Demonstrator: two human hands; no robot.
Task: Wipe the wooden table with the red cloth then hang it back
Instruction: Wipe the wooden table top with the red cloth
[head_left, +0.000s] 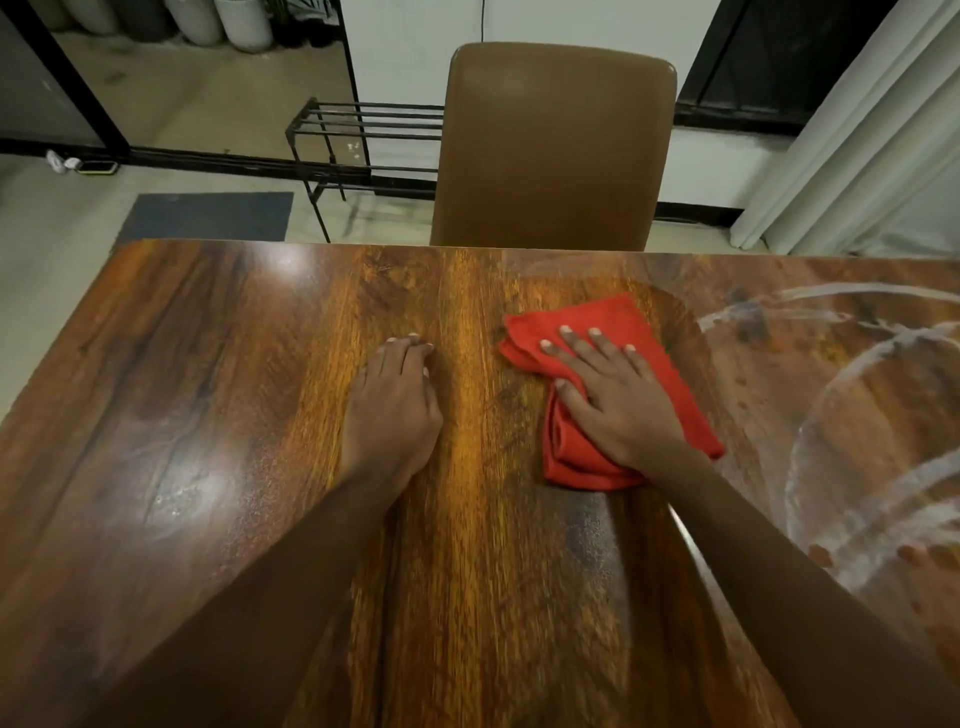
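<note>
Right hand (618, 395) presses flat, fingers spread, on folded red cloth (649, 332) to wipe wooden table (208, 364); left hand (395, 400) beside the cloth, empty, fingers lightly bent, bracing.

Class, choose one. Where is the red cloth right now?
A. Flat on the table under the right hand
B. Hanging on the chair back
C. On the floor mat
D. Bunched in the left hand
A: the red cloth lies on the wooden table with the right hand pressing flat on it.
</note>
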